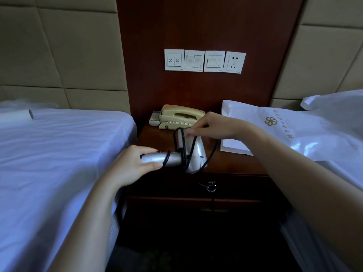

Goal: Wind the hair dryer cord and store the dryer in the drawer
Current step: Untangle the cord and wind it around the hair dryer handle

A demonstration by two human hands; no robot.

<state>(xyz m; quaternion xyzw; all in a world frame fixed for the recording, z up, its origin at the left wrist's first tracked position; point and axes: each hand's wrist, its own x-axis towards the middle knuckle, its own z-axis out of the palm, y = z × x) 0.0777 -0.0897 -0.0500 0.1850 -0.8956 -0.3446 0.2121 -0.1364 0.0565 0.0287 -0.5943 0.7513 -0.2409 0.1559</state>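
Hair dryer (198, 152), silver, held in both hands just above the front edge of the dark wooden worktop (233, 163) that stands between two beds. Left grip (133, 163) is curled round the handle, which points left, with the thumb on top and the fingers underneath. Right grip (214, 124) pinches the upper end of the body, where strands of the black cord (184, 152) cross it. Several turns of cord circle the handle and body between the two grips, and a slack loop hangs to the right of the body. Drawer (176, 185) directly below the dryer is closed, with a key (211, 187) in its lock. Behind the right grip sit a cream telephone (180, 115) and a remote control (154, 118); a white bag (284, 130) lies on the right bed
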